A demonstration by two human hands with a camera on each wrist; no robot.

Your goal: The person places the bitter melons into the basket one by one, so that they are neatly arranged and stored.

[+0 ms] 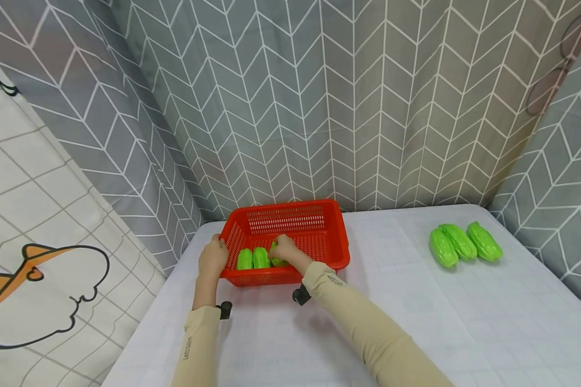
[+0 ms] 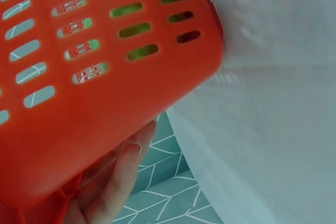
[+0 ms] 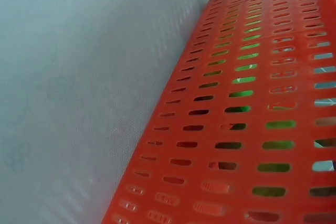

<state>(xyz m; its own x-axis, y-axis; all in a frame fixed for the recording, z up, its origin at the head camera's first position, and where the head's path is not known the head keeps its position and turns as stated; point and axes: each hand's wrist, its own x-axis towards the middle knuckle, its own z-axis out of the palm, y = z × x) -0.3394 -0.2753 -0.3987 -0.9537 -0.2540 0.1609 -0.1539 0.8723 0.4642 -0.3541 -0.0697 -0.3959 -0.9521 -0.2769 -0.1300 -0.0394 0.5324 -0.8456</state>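
Observation:
A red perforated plastic basket [image 1: 336,231] stands on the white table. My left hand [image 1: 213,257] grips its left rim, and in the left wrist view its fingers [image 2: 118,182] curl under the edge. Inside the basket's front left part, two bright green, ridged bitter melons [image 1: 245,259] lie side by side. My right hand [image 1: 287,250] reaches over the front rim and holds a third bitter melon [image 1: 278,262] beside them, its fingers partly covering it. The right wrist view shows the basket's slotted side [image 3: 231,129] with green behind the slots; that hand is hidden there.
Three more bitter melons [image 1: 460,243] lie close together on the right of the white table [image 1: 392,301]. A grey curtain [image 1: 314,107] with white zigzag lines hangs right behind the table and at its sides. Patterned white cloth [image 1: 43,204] hangs at the left.

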